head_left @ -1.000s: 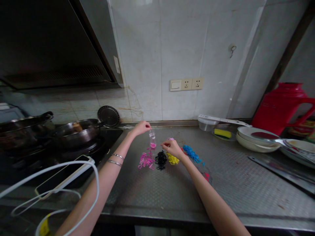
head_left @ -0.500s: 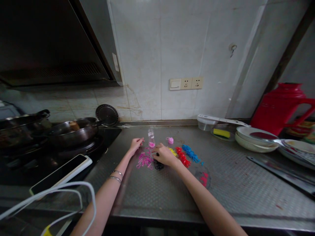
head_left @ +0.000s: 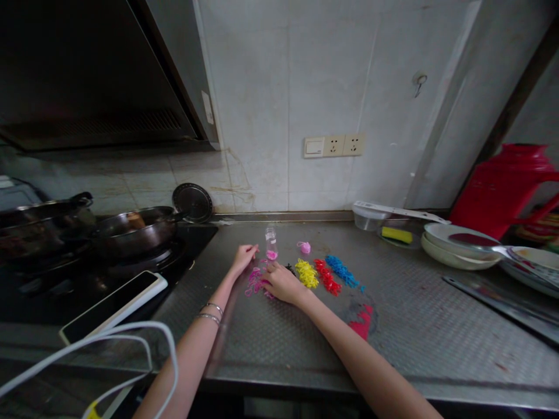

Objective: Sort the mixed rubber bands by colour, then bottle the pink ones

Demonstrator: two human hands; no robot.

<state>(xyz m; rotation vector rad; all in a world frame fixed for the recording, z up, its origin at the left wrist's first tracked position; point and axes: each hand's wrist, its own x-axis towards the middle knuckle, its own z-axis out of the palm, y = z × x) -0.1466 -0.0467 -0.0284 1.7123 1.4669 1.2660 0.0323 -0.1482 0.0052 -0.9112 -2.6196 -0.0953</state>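
My left hand [head_left: 245, 257] rests left of a small clear bottle [head_left: 271, 240]. Its fingers are pinched, and what lies between them is too small to make out. The bottle stands upright with pink pieces at its bottom. My right hand [head_left: 283, 284] reaches over the loose pink rubber bands [head_left: 254, 280], its fingers bent down and drawn together at the pile's right side; its fingertips are partly hidden. Black bands [head_left: 290, 269] show just behind this hand. Right of it lie piles of yellow bands [head_left: 307, 273], red bands [head_left: 327, 277] and blue bands [head_left: 342, 271].
A round pink lid [head_left: 305, 247] lies behind the piles. A clear bag with red pieces [head_left: 363, 321] is beside my right forearm. Pans [head_left: 135, 233] stand on the hob at left, near a phone-like device [head_left: 113, 305] and white cable [head_left: 131, 327]. Bowls [head_left: 458, 253] stand at right.
My right hand has moved left from the black bands onto the pink ones, uncovering the yellow pile. My left hand stays beside the bottle. The view has shifted slightly.
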